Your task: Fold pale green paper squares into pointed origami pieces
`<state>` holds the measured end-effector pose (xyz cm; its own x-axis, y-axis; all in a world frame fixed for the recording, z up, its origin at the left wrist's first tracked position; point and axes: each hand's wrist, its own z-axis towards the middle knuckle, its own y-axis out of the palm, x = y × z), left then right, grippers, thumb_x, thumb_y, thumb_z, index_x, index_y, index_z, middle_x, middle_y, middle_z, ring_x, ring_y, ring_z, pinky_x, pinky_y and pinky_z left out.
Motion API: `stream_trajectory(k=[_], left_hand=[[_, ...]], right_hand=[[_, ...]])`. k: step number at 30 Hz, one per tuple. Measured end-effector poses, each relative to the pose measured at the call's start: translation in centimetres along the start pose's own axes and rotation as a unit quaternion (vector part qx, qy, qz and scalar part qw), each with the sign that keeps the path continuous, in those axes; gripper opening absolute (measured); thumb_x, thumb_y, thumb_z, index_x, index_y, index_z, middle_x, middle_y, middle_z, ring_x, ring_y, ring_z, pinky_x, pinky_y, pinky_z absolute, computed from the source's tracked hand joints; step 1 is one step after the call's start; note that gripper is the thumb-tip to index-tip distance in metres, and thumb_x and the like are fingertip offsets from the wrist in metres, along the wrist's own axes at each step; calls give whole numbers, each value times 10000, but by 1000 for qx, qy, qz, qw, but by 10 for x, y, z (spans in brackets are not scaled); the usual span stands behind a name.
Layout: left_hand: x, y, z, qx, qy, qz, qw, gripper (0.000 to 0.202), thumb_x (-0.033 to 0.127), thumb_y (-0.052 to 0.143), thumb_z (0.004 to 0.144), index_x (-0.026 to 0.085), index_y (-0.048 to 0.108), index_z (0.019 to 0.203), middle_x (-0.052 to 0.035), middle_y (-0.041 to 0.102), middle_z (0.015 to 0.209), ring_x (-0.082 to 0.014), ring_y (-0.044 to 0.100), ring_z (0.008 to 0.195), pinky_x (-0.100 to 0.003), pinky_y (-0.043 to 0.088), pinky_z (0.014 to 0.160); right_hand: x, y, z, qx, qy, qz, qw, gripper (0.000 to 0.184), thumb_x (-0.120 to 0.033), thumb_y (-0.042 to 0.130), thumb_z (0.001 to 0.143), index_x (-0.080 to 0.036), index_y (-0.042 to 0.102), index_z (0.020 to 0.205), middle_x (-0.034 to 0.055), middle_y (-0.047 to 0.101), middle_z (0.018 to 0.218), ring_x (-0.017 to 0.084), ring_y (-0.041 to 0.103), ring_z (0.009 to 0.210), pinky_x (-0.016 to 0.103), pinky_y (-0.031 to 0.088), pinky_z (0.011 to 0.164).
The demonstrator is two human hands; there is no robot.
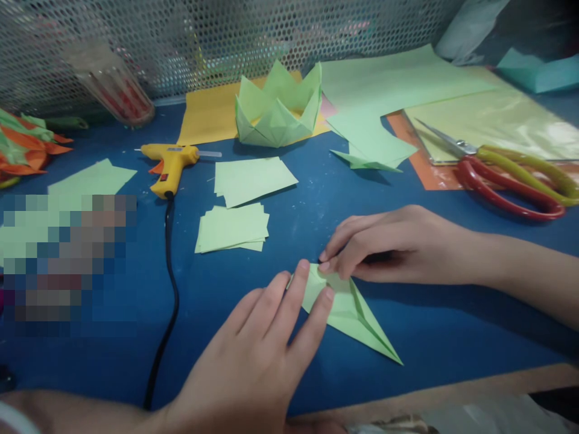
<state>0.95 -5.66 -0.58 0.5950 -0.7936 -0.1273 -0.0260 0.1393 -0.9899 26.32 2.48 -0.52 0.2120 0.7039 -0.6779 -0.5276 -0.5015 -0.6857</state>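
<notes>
A light green sheet of paper (348, 304), folded with creased flaps, lies on the blue tabletop, its long point toward the lower right. My left hand (266, 337) rests over its left part, fingers stretched and apart, with fingertips pressing it down. At the upper edge of the paper, the thumb and fingers of my right hand (384, 244) are pinched together on a corner. The fingertips partly hide that corner. Just beyond my hands lies a stack of small green paper pieces (233, 228), with more green pieces (253, 179) behind it.
A yellow glue gun (170, 163) trails a black cord (172, 289) to the left. A green folded paper crown (280, 114) stands at the back. Red-and-yellow scissors (479, 160) lie at right, partly over a clear-wrapped paper pack (493, 120). A jar (113, 84) leans against the mesh.
</notes>
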Motion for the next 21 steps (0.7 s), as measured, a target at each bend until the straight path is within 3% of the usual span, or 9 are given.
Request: stream_trajectory(k=[9,13,16,21], left_hand=[[-10,-8,3,-11,13,-6,1000,819,781,321,844,212,415,1426,-102,422,1481,-264,485,1200,-355,338,960],[-15,-5,5,23,28,-42,998,955,844,208,812,127,463,1388,-107,454,1459,-293,495,1166,-374,359,971],[-15,-4,7,17,22,-67,997,998,871,220,781,100,505,1346,-119,493,1424,-315,500,1149,-395,382,974],[-15,-6,10,22,2,-127,992,924,829,279,815,91,498,1326,-155,533,1355,-317,455,1198,-420,367,1031]], right_hand=[[-7,-4,2,16,3,-40,999,245,-93,599,822,-207,593,1038,-36,743,826,104,655,791,312,437,963],[-12,-7,-1,52,39,-27,998,247,-144,600,842,-210,568,1077,-27,727,814,111,649,801,260,487,820],[-13,-9,-1,62,73,-36,995,281,-223,644,840,-217,566,1110,-11,695,871,124,639,832,243,497,770],[-13,-8,1,1,108,-103,989,488,-482,690,800,-225,556,1193,67,603,1110,220,551,1061,324,462,881]])
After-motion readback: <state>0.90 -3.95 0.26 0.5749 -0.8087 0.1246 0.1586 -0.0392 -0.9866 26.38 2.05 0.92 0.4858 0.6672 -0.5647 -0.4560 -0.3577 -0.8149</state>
